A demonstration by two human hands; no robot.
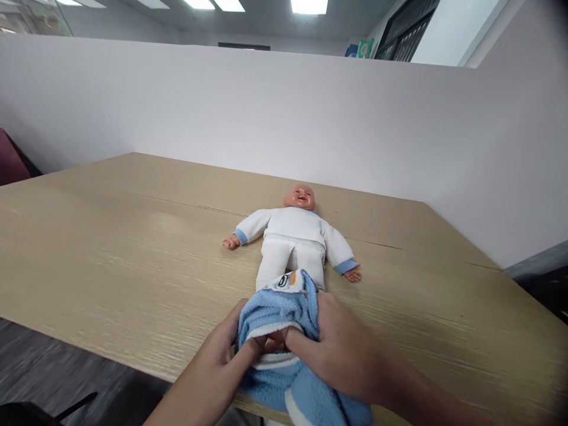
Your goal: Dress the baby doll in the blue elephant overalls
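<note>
A baby doll [293,234] in a white suit with blue cuffs lies on its back on the wooden table [110,248], head away from me, arms spread. A fluffy blue garment [284,313] with white trim and a small printed patch covers the doll's lower legs and hangs over the table's near edge. My left hand [222,355] grips the garment's left side, thumb pressed into the white-trimmed opening. My right hand [341,349] clutches its right side, fingers closed on the fabric. The doll's feet are hidden under the garment.
A white partition wall [266,118] runs behind the table and along its right side. A dark red seat [11,163] shows at the far left. Grey floor [53,378] lies below the table's near edge.
</note>
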